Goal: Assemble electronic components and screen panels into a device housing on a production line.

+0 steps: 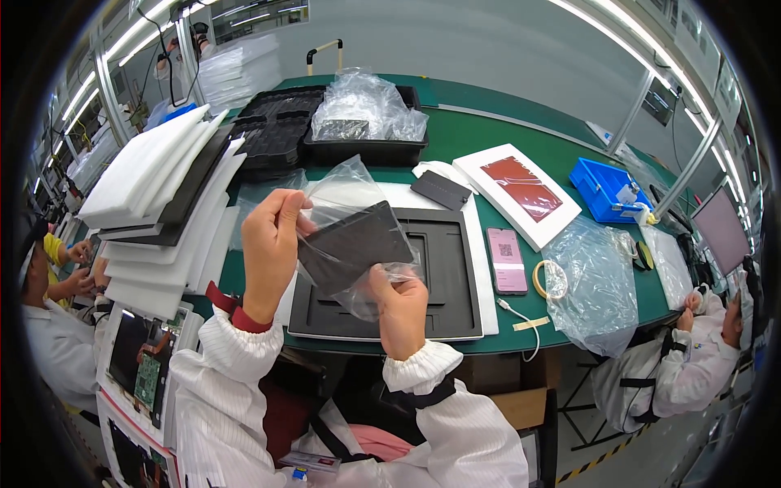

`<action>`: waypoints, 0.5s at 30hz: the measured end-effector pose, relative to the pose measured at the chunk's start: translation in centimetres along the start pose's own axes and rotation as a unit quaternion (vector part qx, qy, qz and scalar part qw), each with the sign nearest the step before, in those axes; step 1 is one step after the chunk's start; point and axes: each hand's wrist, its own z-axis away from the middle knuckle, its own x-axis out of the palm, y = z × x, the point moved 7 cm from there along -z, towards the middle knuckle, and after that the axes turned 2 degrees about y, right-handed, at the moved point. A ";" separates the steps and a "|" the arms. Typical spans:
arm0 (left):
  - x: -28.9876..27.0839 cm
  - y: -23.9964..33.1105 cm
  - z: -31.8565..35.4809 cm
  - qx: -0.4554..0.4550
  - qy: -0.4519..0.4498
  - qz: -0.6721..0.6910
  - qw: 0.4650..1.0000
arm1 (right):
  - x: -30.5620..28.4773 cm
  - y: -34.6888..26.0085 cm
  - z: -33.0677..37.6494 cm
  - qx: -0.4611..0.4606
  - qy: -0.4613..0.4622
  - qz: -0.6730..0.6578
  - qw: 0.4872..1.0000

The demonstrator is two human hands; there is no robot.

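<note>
left hand (271,244) pinches clear plastic bag (346,191) | right hand (399,302) grips flat dark rectangular panel (354,244) through bag | both above black moulded tray (443,276)

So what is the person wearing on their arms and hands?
Both hands are bare, with no gloves. The left hand comes out of a white sleeve with thin stripes and a dark red cuff showing at the wrist. The right hand has the same white striped sleeve, gathered in a frilly elastic cuff, with a black strap around the forearm just below it.
</note>
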 end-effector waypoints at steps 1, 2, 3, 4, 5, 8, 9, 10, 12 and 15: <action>-0.2 0.0 0.2 0.003 0.009 -0.026 1.000 | -0.2 -0.4 0.1 -0.016 0.015 0.030 0.999; -0.4 -0.1 0.5 0.005 0.018 -0.053 0.998 | -0.4 -0.7 0.2 -0.030 0.029 0.061 0.997; -0.3 -0.5 0.7 0.004 0.020 -0.054 0.998 | -0.5 -0.7 0.3 -0.029 0.027 0.061 0.997; -0.2 -0.6 1.0 0.038 0.028 -0.081 0.996 | -0.8 -0.6 0.4 -0.030 0.031 0.067 0.997; -0.1 -0.3 1.2 0.073 0.035 -0.104 0.991 | -1.0 -0.8 0.4 -0.034 0.035 0.074 0.996; 1.8 -0.1 1.9 0.069 -0.112 -0.120 0.984 | -1.1 -1.9 0.7 -0.024 0.020 0.145 0.989; 1.6 -0.3 2.0 0.067 -0.111 -0.121 0.984 | -1.3 -1.8 0.6 -0.021 0.019 0.145 0.989; 0.8 -0.4 1.9 0.077 -0.060 -0.108 0.989 | -1.4 -2.0 0.5 -0.033 0.002 0.151 0.988; 0.0 -0.6 1.7 0.087 -0.009 -0.093 0.992 | -1.0 -2.4 0.7 -0.034 -0.021 0.155 0.987; -0.8 -0.5 1.7 0.104 0.044 -0.066 0.991 | -0.6 -2.1 1.0 -0.011 -0.022 0.135 0.990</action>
